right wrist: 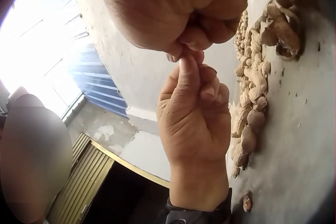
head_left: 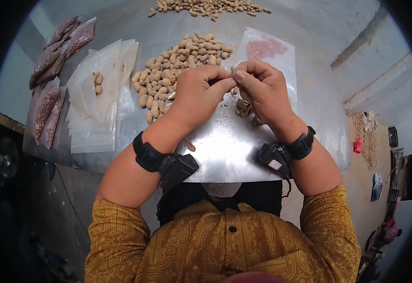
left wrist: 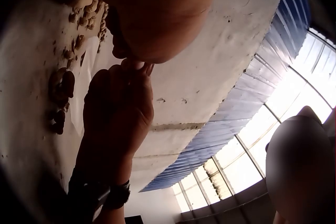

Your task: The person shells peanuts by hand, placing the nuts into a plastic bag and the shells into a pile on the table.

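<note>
Both hands meet fingertip to fingertip above the near side of a peanut pile. The left hand and the right hand pinch a small peanut piece between thumbs and forefingers, mostly hidden by the fingertips. In the right wrist view, the left hand has its thumb raised against the right hand, whose other fingers are curled. Backlit in the left wrist view, the right hand touches the left hand. Broken shells lie beneath the right hand.
A clear bag with reddish kernels lies behind the right hand. Flat empty bags and filled bags are on the left. More peanuts lie at the far side of the metal table; one loose kernel lies near the left wrist.
</note>
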Action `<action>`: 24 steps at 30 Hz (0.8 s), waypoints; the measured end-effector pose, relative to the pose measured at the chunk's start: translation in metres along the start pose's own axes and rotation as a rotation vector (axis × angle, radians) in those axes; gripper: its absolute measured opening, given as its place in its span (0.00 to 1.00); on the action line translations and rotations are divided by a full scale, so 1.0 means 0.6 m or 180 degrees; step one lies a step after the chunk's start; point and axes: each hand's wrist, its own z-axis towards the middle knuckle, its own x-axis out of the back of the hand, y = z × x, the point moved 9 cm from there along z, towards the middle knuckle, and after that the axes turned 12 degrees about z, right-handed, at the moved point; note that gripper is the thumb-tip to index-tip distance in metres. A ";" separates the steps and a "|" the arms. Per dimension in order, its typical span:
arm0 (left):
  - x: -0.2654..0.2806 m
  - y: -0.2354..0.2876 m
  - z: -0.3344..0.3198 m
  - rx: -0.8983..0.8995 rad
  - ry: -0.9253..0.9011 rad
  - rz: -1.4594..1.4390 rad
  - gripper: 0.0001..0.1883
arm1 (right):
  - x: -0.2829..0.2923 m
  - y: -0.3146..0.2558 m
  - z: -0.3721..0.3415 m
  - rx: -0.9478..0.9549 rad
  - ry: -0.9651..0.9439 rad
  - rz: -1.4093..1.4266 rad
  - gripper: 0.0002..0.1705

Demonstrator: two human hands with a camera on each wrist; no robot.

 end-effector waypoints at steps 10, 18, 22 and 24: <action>-0.027 -0.023 -0.004 0.0359 0.0042 -0.1490 0.08 | 0.001 0.009 -0.007 0.0039 0.0347 0.0939 0.07; -0.015 -0.016 -0.006 0.0396 0.0308 -0.1158 0.08 | -0.004 0.030 -0.004 -0.0134 0.0419 0.1786 0.09; 0.005 0.021 -0.003 -0.0624 0.0698 -0.0045 0.09 | -0.004 0.042 -0.004 -0.0410 0.0446 0.1990 0.10; 0.007 0.038 -0.004 -0.0994 0.0812 0.0249 0.10 | -0.002 0.047 -0.004 -0.0525 0.0419 0.2246 0.09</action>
